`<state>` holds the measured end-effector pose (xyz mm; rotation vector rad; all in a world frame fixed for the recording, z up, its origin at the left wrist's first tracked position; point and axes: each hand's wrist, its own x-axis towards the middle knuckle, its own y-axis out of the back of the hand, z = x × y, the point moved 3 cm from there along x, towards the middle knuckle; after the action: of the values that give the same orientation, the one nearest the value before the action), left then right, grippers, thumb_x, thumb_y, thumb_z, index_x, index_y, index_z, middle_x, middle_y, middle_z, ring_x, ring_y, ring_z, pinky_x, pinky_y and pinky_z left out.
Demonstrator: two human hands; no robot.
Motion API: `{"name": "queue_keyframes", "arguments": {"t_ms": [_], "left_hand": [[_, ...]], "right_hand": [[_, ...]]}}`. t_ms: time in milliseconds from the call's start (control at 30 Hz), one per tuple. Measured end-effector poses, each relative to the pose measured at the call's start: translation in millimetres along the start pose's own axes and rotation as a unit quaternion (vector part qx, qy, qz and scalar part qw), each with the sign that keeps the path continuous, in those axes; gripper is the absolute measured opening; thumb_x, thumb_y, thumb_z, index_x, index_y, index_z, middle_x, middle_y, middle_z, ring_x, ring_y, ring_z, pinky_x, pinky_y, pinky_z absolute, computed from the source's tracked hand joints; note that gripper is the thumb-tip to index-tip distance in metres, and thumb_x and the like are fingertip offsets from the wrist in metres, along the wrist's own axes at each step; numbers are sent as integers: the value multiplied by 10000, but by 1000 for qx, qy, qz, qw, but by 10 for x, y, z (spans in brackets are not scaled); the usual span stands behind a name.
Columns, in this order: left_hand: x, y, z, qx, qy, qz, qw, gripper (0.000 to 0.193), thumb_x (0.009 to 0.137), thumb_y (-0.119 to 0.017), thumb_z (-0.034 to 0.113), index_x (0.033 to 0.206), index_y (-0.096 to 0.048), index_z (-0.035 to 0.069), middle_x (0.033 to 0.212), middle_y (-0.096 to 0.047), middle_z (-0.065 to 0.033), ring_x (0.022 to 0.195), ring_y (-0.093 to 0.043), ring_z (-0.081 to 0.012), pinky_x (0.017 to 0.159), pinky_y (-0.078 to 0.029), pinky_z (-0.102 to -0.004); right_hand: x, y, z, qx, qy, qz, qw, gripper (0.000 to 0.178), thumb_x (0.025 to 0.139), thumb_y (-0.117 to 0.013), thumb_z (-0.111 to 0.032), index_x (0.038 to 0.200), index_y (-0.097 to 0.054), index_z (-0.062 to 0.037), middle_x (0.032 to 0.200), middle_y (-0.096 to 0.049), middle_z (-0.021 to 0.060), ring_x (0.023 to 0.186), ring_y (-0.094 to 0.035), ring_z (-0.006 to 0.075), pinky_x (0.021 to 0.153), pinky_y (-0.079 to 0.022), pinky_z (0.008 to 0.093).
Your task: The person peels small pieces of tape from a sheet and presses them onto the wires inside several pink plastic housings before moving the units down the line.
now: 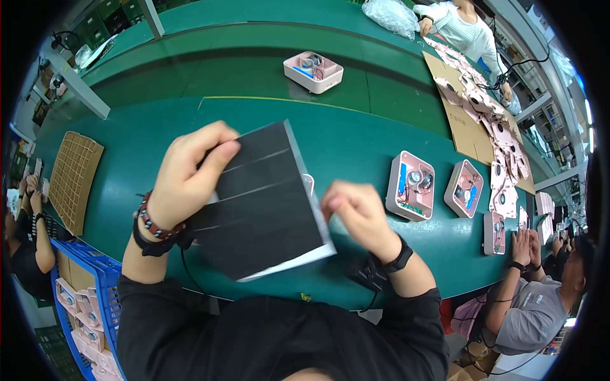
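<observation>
My left hand (190, 178) grips a black sheet (264, 209) by its upper left side, thumb on top. The sheet is tilted above the green table; thin pale lines split it into strips, and a white backing shows along its right and lower edges. My right hand (361, 216) is just right of the sheet, thumb and fingers pinched together and slightly blurred. Whatever they hold, if anything, is hidden or too small to name. Behind the sheet's right edge peeks a small pale rounded edge (309, 183), mostly covered.
Pink open housings (411, 186) with wires and blue parts stand to the right; another (313, 72) sits on the far green surface. Pink panels (502, 136) cover cardboard at far right. A cardboard divider (76, 178) and blue crate (105, 279) are left. Co-workers sit around.
</observation>
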<state>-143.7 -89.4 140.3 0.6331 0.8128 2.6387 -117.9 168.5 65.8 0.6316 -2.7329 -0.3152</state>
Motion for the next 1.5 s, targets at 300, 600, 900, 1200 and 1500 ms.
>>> {"name": "queue_keyframes", "arguments": {"t_ms": [300, 600, 900, 1200, 1500], "left_hand": [[-536, 29, 39, 40, -29, -43, 998, 97, 928, -591, 106, 904, -629, 20, 757, -635, -93, 671, -627, -239, 592, -456, -317], [-927, -255, -233, 80, 17, -60, 995, 103, 919, -588, 110, 894, -643, 26, 822, -654, -122, 728, -648, -300, 659, -501, -365], [-950, 186, -360, 92, 83, 59, 991, 85, 930, -585, 100, 884, -597, 29, 759, -598, -127, 678, -610, -311, 587, -450, -357], [-692, 54, -129, 49, -29, -36, 998, 92, 918, -600, 94, 886, -590, 8, 763, -606, -131, 685, -613, -313, 580, -441, -355], [-472, -662, 56, 130, -77, -208, 966, 166, 866, -677, 170, 872, -589, 29, 782, -610, -114, 739, -636, -321, 626, -469, -369]], "right_hand": [[1910, 782, 1043, -688, -56, 54, 721, 441, 784, -752, -358, 1115, -637, -91, 1181, -644, 84, 1110, -610, 291, 816, -539, 422], [2037, 816, 1299, -649, -93, 97, 749, 331, 768, -703, -214, 1069, -649, -87, 1013, -694, 130, 998, -651, 332, 788, -545, 456], [563, 193, 60, -571, 79, 54, 815, 301, 724, -770, -244, 878, -582, -66, 842, -631, 128, 831, -615, 321, 736, -440, 432], [-680, -709, 148, -424, 30, 35, 904, 308, 742, -753, -145, 957, -558, -43, 882, -553, 100, 825, -526, 315, 744, -398, 395], [-198, -883, 146, -298, 129, 21, 946, 173, 829, -592, -138, 957, -540, -33, 947, -539, 131, 855, -538, 304, 747, -410, 393]]}}
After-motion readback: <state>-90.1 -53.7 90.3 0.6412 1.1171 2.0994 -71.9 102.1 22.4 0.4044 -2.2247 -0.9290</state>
